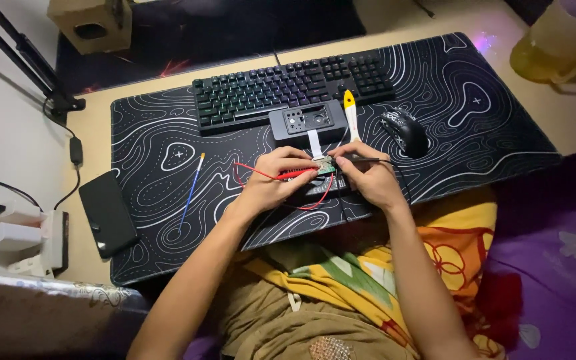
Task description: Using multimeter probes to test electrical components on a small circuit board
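Head view: your left hand (pixel 271 179) pinches a red probe (pixel 296 175) and your right hand (pixel 368 175) grips a black probe (pixel 363 160), both tips meeting on the small green circuit board (pixel 327 166) on the patterned desk mat (pixel 475 120), just before the grey casing (pixel 307 122) and keyboard (pixel 288 87).

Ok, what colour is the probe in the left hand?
Red: the probe and its wire, held by the left hand, show best in the head view.
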